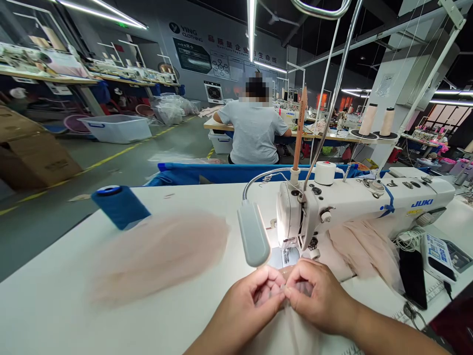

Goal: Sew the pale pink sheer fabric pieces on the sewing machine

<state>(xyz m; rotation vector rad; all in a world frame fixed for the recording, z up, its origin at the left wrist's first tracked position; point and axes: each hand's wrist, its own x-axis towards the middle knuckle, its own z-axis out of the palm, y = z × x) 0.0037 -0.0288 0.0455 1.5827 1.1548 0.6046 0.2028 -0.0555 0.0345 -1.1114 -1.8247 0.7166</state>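
Just in front of the needle area of a white sewing machine (354, 202), my left hand (254, 301) and my right hand (320, 296) meet fingertip to fingertip. Both pinch a sheer pale pink fabric (291, 330), which hangs down between my wrists toward the table's front. The machine's presser foot and needle plate (290, 255) lie right behind my fingers. A grey lamp head (253, 234) stands over the table to the left of the needle. More of the pink fabric is bunched under the machine arm, right of my hands.
On the left of the white table (48, 305) lies a sheer pink fabric piece (166, 251), beside a blue thread cone (120, 204). A black phone (413, 278) and a white control box (438, 256) sit at right. A co-worker (254, 128) sits ahead, back turned.
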